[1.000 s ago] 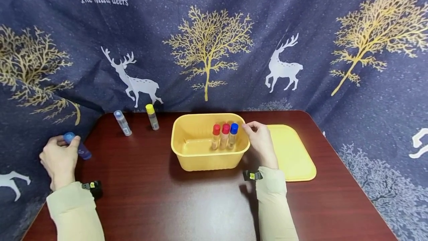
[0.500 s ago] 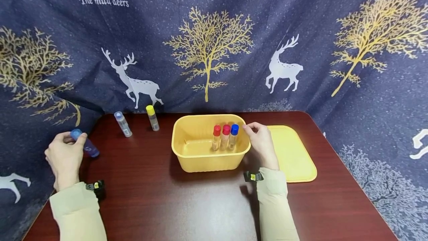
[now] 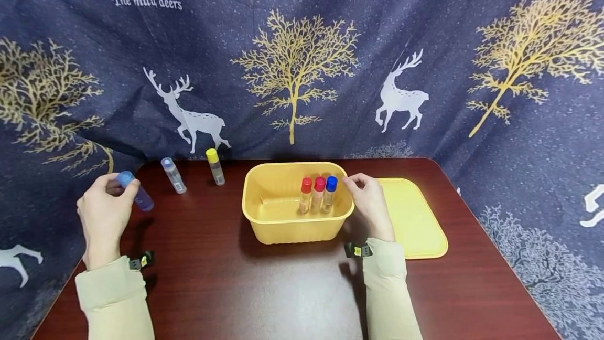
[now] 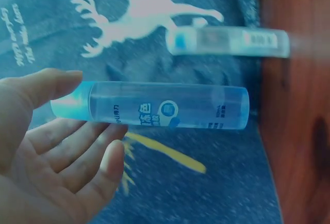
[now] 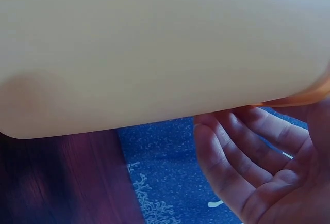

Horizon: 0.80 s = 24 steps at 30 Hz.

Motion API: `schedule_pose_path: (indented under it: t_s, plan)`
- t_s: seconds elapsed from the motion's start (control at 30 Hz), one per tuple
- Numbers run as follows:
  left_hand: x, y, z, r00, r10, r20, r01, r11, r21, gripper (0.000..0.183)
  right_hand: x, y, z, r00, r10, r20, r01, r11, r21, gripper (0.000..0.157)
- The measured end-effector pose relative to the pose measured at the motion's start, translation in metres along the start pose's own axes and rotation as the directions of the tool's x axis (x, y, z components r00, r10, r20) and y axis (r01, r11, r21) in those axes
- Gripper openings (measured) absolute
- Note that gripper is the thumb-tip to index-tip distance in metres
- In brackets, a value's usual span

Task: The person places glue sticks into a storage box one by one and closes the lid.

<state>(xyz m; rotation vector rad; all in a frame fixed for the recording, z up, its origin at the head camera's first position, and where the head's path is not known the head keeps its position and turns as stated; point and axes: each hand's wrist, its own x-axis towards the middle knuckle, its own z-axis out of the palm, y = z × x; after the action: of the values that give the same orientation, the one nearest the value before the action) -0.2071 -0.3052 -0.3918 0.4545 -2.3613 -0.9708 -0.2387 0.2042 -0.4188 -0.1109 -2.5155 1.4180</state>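
My left hand [image 3: 106,214] pinches a translucent blue glue bottle [image 4: 170,105] by its cap. In the head view the bottle tilts above the table's left side, its base to the lower right. Behind it stand a clear bottle with a pale blue cap [image 3: 173,176] and a yellow-capped bottle [image 3: 215,167]. My right hand [image 3: 371,204] pinches the right rim of a yellow plastic bin [image 3: 294,232]. Inside the bin, toward its right end, two red-capped bottles [image 3: 305,195] and a blue-capped bottle [image 3: 329,195] stand in a row.
A flat yellow lid [image 3: 417,219] lies on the dark red wooden table [image 3: 212,287], right of the bin. A blue cloth with deer and trees [image 3: 302,67] hangs behind and along both sides of the table.
My left hand has carried the blue glue bottle rightward and slightly up, away from the left edge. The right hand stays at the bin's rim.
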Motion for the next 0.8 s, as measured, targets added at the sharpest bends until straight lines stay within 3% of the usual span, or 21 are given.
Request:
schedule_pose_path:
  t_s: [0.33, 0.5, 0.8]
  plan:
    - [-0.018, 0.038, 0.003, 0.987, 0.157, 0.027, -0.155, 0.986, -0.059, 0.044, -0.001, -0.001, 0.0, 1.0, 0.013, 0.007, -0.013, 1.0, 0.009, 0.031]
    - [-0.028, 0.055, 0.008, 0.971, 0.239, 0.025, -0.235, 0.967, -0.095, 0.039, -0.002, -0.001, -0.002, 1.0, 0.004, 0.0, -0.004, 1.0, -0.001, 0.029]
    - [-0.046, 0.085, 0.015, 0.935, 0.335, 0.117, -0.309, 0.93, -0.197, 0.037, -0.002, -0.002, 0.0, 1.0, -0.017, -0.003, 0.017, 1.0, 0.01, 0.029]
